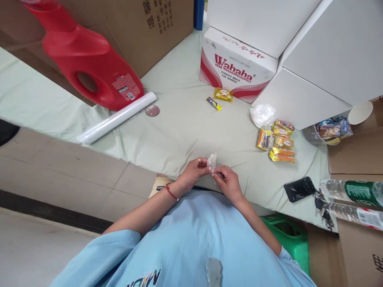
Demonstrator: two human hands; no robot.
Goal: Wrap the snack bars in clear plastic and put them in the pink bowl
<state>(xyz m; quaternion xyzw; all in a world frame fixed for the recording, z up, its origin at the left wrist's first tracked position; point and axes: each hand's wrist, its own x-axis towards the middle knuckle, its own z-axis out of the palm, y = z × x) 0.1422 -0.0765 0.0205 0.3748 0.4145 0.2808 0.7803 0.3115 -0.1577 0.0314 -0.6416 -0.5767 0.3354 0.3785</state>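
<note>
Close to my body, at the front edge of the cloth-covered table, both hands meet on a small crumpled piece of clear plastic (pixel 212 161). My left hand (pixel 196 171) pinches it from the left. The fingertips of my right hand (pixel 228 181) pinch its lower end from the right. Whether anything lies inside the plastic cannot be made out. Farther right on the cloth sit several yellow-wrapped snacks (pixel 282 142) and a white crumpled plastic bag (pixel 263 115). A yellow packet (pixel 223 94) and a small snack bar (pixel 214 103) lie near the back.
A red jug (pixel 98 59), a white roll (pixel 118 117) and a round disc (pixel 152 110) occupy the left side. Behind stands a Wahaha carton (pixel 236 65). At right are a black phone (pixel 299 189), keys (pixel 323 207), plastic bottles (pixel 353 191) and a snack tub (pixel 317 134).
</note>
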